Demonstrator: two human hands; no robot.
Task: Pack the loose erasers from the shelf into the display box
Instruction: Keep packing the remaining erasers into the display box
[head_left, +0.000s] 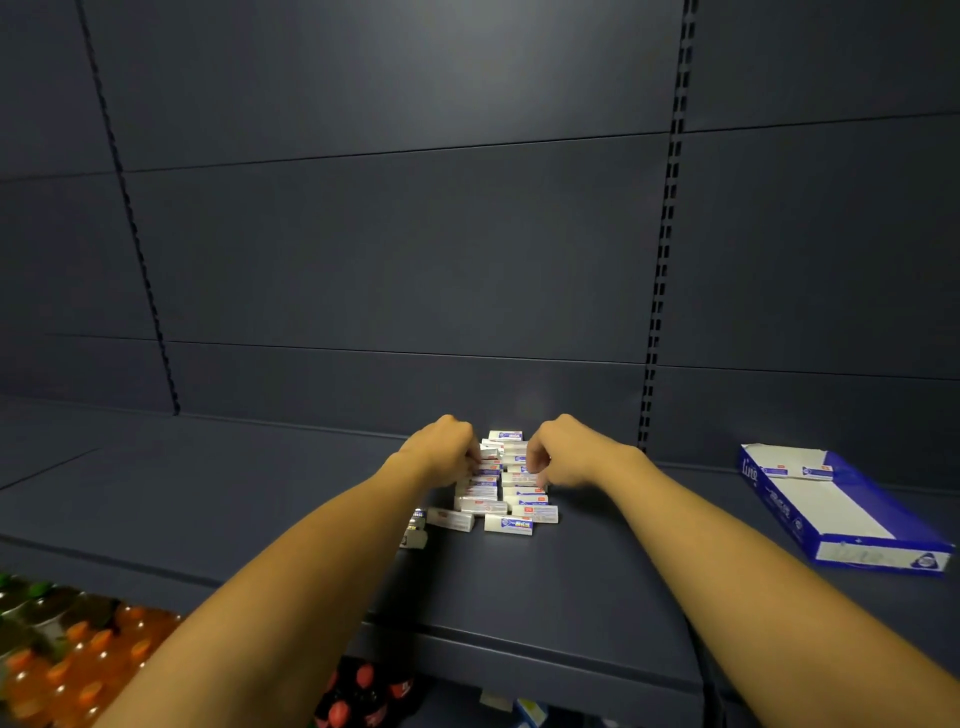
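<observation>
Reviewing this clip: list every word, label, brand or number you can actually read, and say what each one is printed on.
"line" or similar, white script on the near blue side wall of the display box: only partly readable.
Other print and the round logo on the box: too blurred to read.
Blue and red labels on the erasers between the left hand and right hand: too small to read.

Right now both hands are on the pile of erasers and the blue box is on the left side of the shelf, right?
Not quite. The head view shows the box on the right side of the shelf, not the left. The rest holds: the left hand and right hand are both on the erasers.
</observation>
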